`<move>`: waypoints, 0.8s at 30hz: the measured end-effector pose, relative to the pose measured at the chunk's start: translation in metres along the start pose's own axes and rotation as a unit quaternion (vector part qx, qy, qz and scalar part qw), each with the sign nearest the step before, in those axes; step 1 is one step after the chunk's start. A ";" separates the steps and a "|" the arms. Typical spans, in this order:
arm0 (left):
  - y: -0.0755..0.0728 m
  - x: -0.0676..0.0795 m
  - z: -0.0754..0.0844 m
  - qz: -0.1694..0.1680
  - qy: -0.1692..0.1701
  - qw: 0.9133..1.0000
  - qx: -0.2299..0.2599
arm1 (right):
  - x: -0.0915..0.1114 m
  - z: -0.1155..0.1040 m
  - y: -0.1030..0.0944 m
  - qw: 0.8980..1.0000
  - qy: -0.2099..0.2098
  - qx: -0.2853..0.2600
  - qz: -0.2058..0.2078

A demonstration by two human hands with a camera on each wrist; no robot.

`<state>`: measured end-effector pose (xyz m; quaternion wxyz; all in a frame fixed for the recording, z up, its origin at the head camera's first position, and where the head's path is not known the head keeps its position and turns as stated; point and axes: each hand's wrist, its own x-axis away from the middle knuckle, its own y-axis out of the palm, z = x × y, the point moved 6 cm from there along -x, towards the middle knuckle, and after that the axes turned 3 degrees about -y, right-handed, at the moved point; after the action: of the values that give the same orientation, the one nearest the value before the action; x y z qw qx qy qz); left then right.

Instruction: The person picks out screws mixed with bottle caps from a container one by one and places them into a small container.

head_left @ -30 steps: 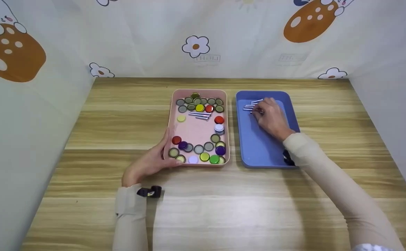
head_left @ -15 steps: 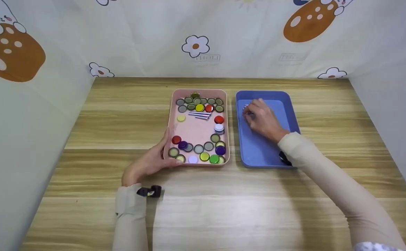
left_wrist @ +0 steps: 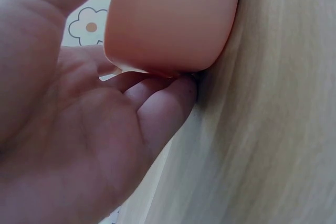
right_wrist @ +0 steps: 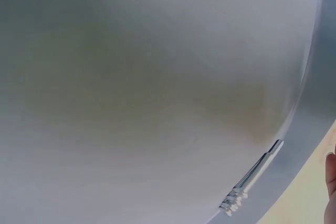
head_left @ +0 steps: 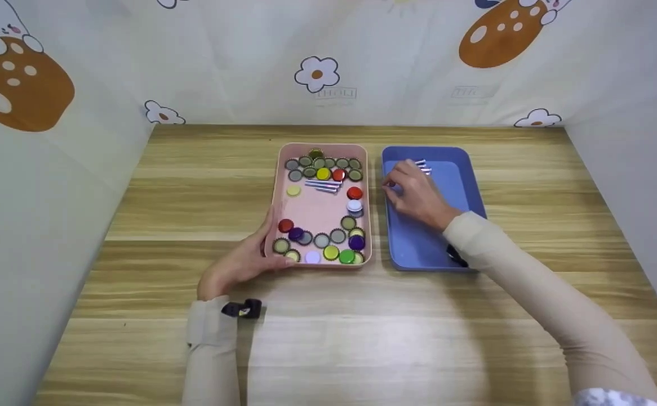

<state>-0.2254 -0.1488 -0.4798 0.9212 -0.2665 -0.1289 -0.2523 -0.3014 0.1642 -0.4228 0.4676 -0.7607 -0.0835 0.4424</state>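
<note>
Right hand [head_left: 416, 193] shifted leftward (grip unclear), left hand [head_left: 243, 263] gripping pink tray [head_left: 313, 210], silvery rods [right_wrist: 256, 174]

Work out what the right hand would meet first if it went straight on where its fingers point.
Probably the pink tray, at its right rim: the right hand points left over the edge of the blue tray. Height is unclear; it might pass above.
</note>
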 end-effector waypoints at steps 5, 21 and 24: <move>0.000 0.000 -0.001 0.003 -0.003 1.000 -0.006 | -0.007 -0.007 0.001 1.000 -0.008 0.001 -0.016; -0.002 0.001 0.002 0.010 -0.001 1.000 -0.014 | -0.034 -0.029 0.019 0.981 0.119 -0.092 -0.123; -0.002 0.001 0.003 0.011 0.007 1.000 -0.013 | -0.038 -0.031 0.023 0.972 0.150 -0.111 -0.145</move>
<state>-0.2263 -0.1491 -0.4765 0.9212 -0.2782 -0.1167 -0.2456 -0.3072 0.1108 -0.4127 0.4465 -0.8452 -0.1705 0.2392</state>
